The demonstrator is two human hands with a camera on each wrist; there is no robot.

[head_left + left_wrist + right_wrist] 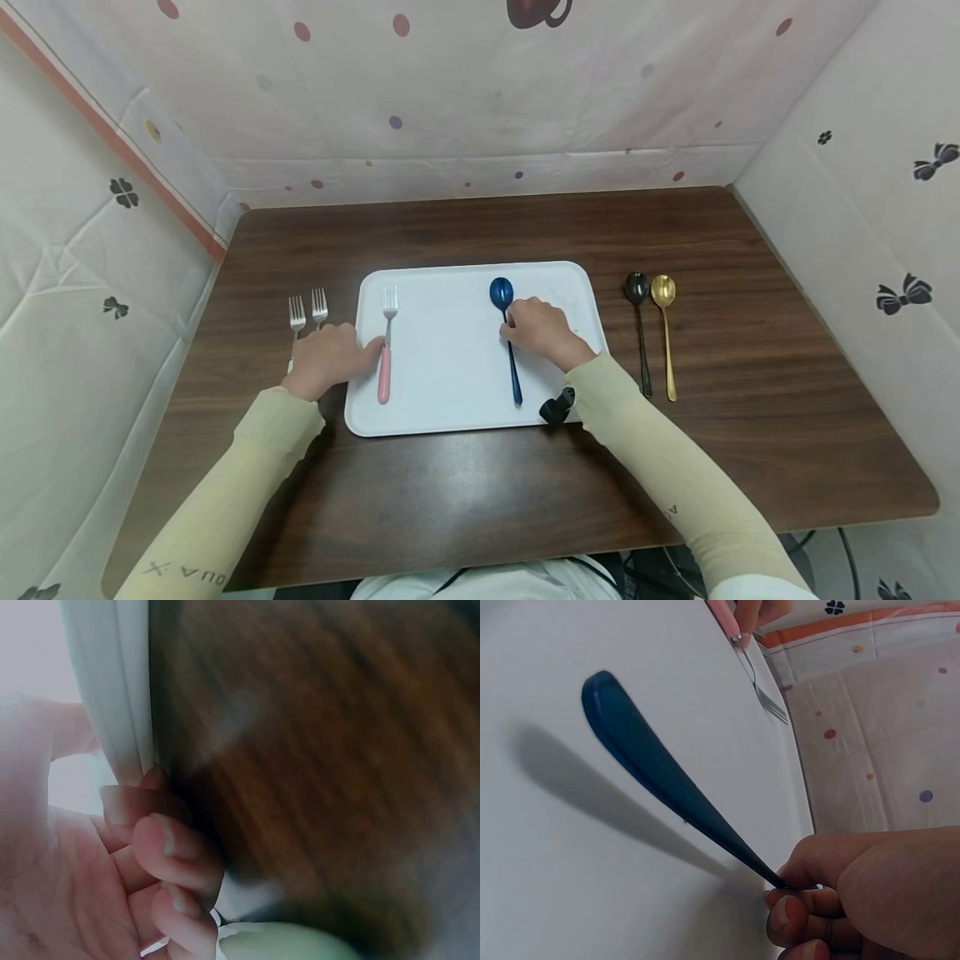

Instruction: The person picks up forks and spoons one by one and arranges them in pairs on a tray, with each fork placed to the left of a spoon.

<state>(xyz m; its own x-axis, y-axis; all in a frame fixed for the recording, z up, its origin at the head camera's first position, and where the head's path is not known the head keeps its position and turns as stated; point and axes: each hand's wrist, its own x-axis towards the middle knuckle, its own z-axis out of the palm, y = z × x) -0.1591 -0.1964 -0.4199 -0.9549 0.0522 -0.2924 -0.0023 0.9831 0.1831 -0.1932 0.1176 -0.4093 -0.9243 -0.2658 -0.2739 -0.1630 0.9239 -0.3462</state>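
Glossy blue long-handled spoon [515,375], pinched over a white round-cornered tray [446,350]

Thumb and fingers of the right hand [546,332] grip the spoon near its neck, in the right half of the tray. Its bowl points to the far edge and its handle to the near one. From the right wrist, the handle's end seems raised, its shadow apart from it. Holding so far forward leaves a long tail, so a level wrist and a light, firm pinch should stop it swinging.

The left hand [326,360] clasps the tray's left rim, thumb above, fingers curled at the edge; that looks useful for stopping any slide. Its thumb lies right by the silver fork with a pink handle [385,375]; whether they touch I cannot tell, so it is best moved carefully.

Mind the small black device [557,408] at the right wrist: low over the near right corner, it could knock the rim. A slightly higher wrist would give it room.
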